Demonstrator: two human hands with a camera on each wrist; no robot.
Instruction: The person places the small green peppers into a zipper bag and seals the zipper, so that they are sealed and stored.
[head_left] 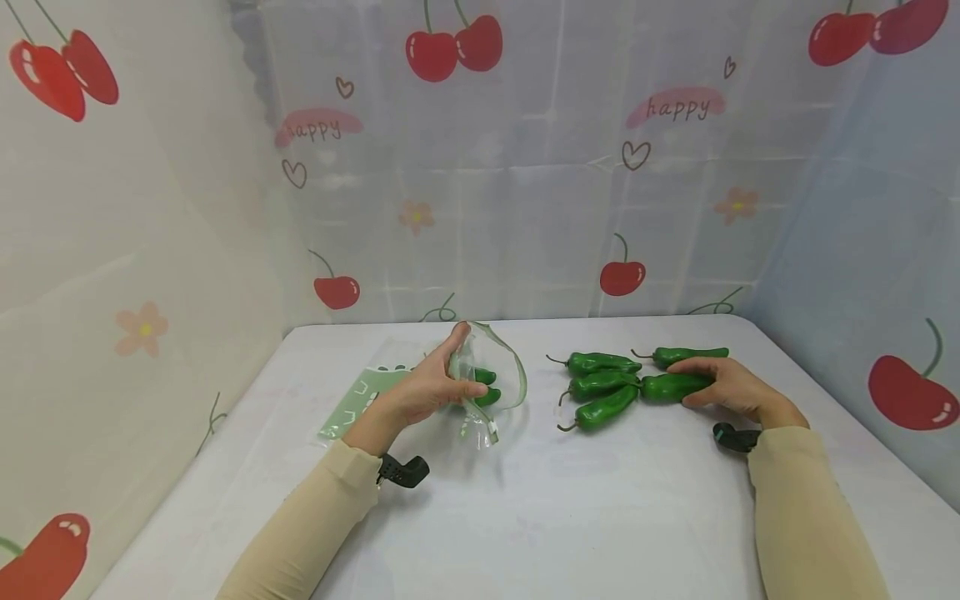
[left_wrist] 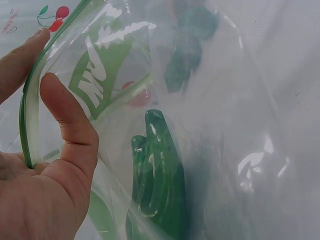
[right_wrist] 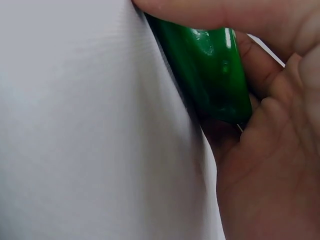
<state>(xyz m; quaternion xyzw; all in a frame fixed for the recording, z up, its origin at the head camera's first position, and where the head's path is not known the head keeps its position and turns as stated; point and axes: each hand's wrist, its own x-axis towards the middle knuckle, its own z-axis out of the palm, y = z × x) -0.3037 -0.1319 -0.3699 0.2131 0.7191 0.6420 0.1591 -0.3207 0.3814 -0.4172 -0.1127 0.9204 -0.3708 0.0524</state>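
Beige along both sleeves (head_left: 322, 517), nearest of all, then black at the small wrist devices (head_left: 405, 472). Gripping the rim of a clear plastic bag (left_wrist: 220, 165) with the left hand (head_left: 416, 396), thumb and forefinger spread apart beside the green zip strip (left_wrist: 23, 120). Inside the bag, seen through the film, at least two green peppers (left_wrist: 162, 180). Left of that hand, a flat green printed panel (head_left: 367, 400). Well to the right, on the white table (head_left: 585, 517), one glossy pepper (head_left: 667, 388) held at the blunt end between thumb and curled fingers of the right hand (head_left: 731, 392), stem end leftward. Just beside that stem end, three more peppers (head_left: 603, 385) in a loose fan, stems also leftward. Slightly farther back, just past the right fingers, another pepper (head_left: 686, 355). Farthest, a pale hanging sheet (head_left: 525, 233) printed with red cherries (head_left: 431, 57) and hearts (head_left: 636, 156).
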